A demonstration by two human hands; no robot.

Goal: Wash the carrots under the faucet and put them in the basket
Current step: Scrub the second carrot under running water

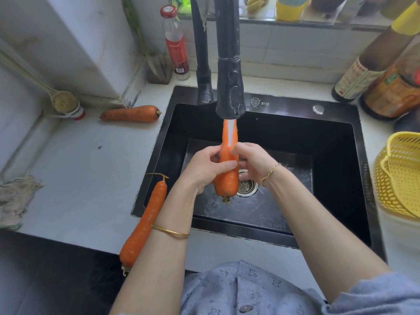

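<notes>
White tabletop (86,178) meets pale tiled walls (295,55) in the left corner, joints grimy. A shelf (306,21) runs along the back wall; dark floor (45,280) shows lower left. Light soft, even.

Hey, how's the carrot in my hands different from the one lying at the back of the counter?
The held carrot points tip-up into the faucet stream over the sink; the back carrot lies flat on the counter. The held carrot is wet; the back carrot looks dry and smudged. The left hand and right hand grip the held carrot; nothing touches the back carrot. Both are orange.
</notes>
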